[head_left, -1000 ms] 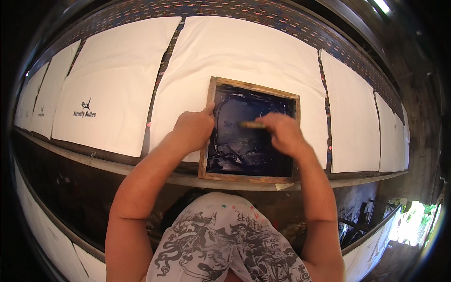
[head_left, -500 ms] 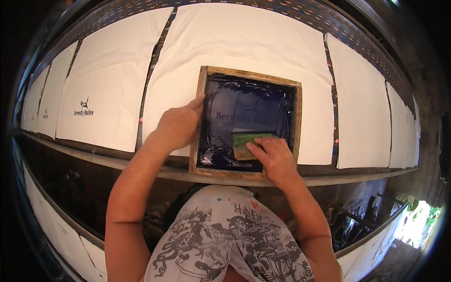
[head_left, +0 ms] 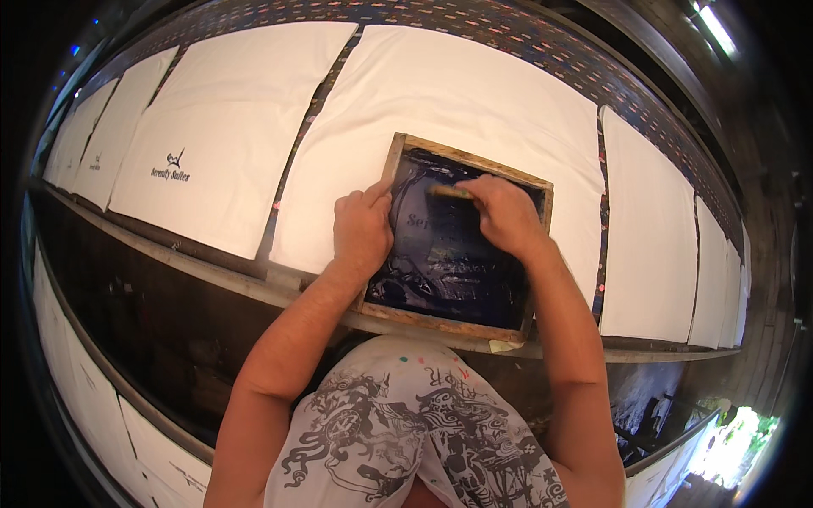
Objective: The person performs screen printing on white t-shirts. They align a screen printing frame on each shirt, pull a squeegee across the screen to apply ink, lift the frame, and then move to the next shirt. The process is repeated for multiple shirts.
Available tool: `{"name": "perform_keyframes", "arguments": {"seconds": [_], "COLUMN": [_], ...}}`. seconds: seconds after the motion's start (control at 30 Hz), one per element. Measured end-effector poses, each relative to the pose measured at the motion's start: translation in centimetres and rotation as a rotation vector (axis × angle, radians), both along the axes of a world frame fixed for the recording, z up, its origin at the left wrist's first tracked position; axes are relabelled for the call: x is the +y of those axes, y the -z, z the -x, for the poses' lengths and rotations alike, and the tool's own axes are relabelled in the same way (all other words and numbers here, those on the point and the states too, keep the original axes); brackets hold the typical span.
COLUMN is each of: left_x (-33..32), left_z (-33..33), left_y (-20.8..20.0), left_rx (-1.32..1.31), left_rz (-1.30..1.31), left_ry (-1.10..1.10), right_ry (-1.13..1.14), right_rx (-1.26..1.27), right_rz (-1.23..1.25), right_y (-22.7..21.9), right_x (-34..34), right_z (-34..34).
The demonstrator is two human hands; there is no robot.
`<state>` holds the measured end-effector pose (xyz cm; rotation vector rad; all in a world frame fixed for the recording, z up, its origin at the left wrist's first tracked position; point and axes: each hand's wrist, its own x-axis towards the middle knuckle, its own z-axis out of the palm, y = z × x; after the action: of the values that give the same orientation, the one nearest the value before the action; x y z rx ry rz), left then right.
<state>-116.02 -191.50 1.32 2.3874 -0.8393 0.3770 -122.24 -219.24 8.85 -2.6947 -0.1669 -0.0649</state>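
A wooden-framed printing screen (head_left: pixel 483 160) lies on a white cloth (head_left: pixel 457 85) in front of me. Dark blue ink (head_left: pixel 478 288) coats its mesh, and part of a dark design shows through on the left. My left hand (head_left: pixel 362 224) is closed on the frame's left side, its fingers along the wood. In my right hand (head_left: pixel 508 216) is a squeegee (head_left: pixel 450 192), gripped between thumb and fingers over the far part of the mesh. Only a thin yellowish edge of the squeegee is visible; the rest is hidden or blurred.
More white cloths lie in a row on the long table; one to the left (head_left: pixel 229 127) bears a small dark print. Others lie to the right (head_left: pixel 648 229). The table's near edge (head_left: pixel 229 267) runs just before my lap. Another table with cloths (head_left: pixel 76 356) stands at lower left.
My right hand has moved the squeegee from the near side of the screen to its far side. My view has tilted, so the table and screen appear turned clockwise.
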Motion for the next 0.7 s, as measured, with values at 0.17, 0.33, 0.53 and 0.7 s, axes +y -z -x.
{"name": "perform_keyframes", "arguments": {"seconds": [0.17, 0.33, 0.53, 0.7], "left_x": [-0.1, -0.2, -0.3, 0.0], "left_z": [0.6, 0.7, 0.5, 0.4], "left_y": [0.5, 0.8, 0.9, 1.0], "left_rx": [0.064, 0.132, 0.057, 0.055], "left_rz": [0.132, 0.167, 0.128, 0.104], "left_ry": [-0.057, -0.081, -0.098, -0.092], "right_ry": [-0.073, -0.417, -0.593, -0.531], "right_rx": [0.003, -0.084, -0.04, 0.066], "right_rz": [0.011, -0.022, -0.023, 0.017], "right_y": [0.8, 1.5, 1.2, 0.4], "right_x": [0.0, 0.3, -3.2, -7.2], "right_z": [-2.0, -2.2, -1.5, 2.2]}}
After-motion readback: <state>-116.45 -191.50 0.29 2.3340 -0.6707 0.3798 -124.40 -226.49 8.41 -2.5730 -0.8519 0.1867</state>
